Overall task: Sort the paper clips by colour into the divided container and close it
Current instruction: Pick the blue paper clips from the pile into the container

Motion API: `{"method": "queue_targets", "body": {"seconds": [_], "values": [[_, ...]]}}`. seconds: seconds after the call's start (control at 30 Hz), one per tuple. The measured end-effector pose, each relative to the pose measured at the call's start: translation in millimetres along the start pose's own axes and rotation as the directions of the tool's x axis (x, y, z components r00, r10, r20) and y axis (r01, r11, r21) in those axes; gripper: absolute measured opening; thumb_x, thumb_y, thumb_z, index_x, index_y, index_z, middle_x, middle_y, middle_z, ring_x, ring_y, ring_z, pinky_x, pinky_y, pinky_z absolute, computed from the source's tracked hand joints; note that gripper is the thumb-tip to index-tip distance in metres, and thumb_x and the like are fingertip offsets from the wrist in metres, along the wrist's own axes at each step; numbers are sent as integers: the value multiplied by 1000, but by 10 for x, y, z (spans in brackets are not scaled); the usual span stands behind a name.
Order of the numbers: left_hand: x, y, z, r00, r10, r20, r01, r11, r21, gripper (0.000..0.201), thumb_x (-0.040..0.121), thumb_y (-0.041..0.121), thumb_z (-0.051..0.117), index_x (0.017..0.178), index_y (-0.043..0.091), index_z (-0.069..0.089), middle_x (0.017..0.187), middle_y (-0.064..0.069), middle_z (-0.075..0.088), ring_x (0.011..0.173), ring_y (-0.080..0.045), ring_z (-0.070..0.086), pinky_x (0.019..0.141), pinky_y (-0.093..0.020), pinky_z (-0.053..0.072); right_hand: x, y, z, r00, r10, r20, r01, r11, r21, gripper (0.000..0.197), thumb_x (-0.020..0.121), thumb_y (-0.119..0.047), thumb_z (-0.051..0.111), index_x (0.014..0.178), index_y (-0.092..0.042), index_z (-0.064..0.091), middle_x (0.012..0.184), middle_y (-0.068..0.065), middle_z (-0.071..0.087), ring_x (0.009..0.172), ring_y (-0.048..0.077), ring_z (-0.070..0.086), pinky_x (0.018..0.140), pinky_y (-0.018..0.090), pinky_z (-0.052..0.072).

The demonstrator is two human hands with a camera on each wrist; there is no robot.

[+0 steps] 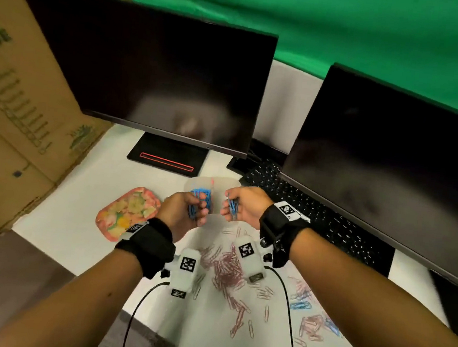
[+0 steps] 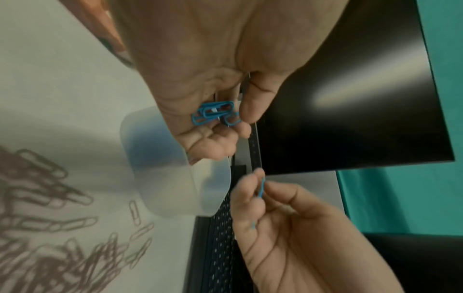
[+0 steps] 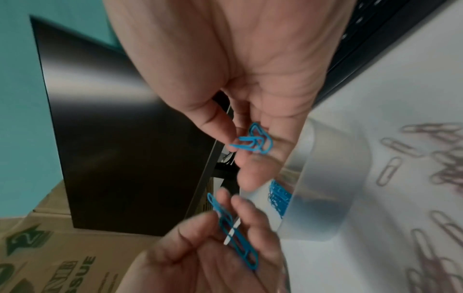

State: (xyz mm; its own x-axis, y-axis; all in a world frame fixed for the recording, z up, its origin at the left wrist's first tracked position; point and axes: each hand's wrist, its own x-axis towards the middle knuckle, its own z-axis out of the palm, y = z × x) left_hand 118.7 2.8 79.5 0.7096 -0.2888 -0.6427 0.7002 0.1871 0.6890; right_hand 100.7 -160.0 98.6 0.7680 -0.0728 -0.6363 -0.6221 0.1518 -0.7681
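Above the white table, my left hand (image 1: 197,209) grips a small bunch of blue paper clips (image 2: 215,114). Close beside it, my right hand (image 1: 230,207) pinches a few more blue clips (image 3: 255,140) between thumb and fingers. Just behind and below both hands stands the translucent container (image 1: 215,184), and the right wrist view shows blue clips (image 3: 279,196) lying inside it. Its dividers are too blurred to make out. A pile of loose pink clips (image 1: 227,268) lies on the table under my wrists, with a few blue ones (image 1: 300,303) further right.
Two dark monitors (image 1: 152,82) (image 1: 396,167) stand at the back, with a black keyboard (image 1: 316,212) under the right one. A pink floral tray (image 1: 127,214) lies to the left. Cardboard boxes (image 1: 12,113) wall the left side. Two cables run off the near edge.
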Motion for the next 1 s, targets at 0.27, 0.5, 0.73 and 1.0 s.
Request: {"method": "queue_targets", "body": {"seconds": [0.27,0.5,0.73,1.0], "values": [[231,286,-35,998,-11,-63,13,999,39,17,90,26,49,85,14,59,84,-12,61,71,-23,58,70,-32,47,451,-221,493,996,29,-87,-40,992,-118,16,84,-4,49,69,-11,47,70,13,48,60,23,51,56,27,49],[384,355,-60,992,54,-113,-25,968,249,44,94,36,54,131,12,49,127,-14,47,122,-29,46,100,-41,42,420,-199,281,993,-111,-43,95,958,-272,18,86,-10,53,72,-21,57,87,9,59,80,23,56,86,44,51],[219,109,190,975,167,149,-223,787,576,15,90,7,54,99,11,65,88,-5,64,80,-20,60,61,-23,46,30,199,-647,992,-39,-123,21,990,-140,25,93,1,41,77,-9,57,63,6,50,47,13,45,46,19,29],[200,-845,850,852,49,522,-517,237,822,13,79,11,62,73,23,66,73,7,69,68,-10,62,67,-18,50,-743,1125,-1603,899,-189,-396,-197,632,-750,29,86,-8,48,92,-22,73,100,-1,71,91,20,67,83,28,53]]}}
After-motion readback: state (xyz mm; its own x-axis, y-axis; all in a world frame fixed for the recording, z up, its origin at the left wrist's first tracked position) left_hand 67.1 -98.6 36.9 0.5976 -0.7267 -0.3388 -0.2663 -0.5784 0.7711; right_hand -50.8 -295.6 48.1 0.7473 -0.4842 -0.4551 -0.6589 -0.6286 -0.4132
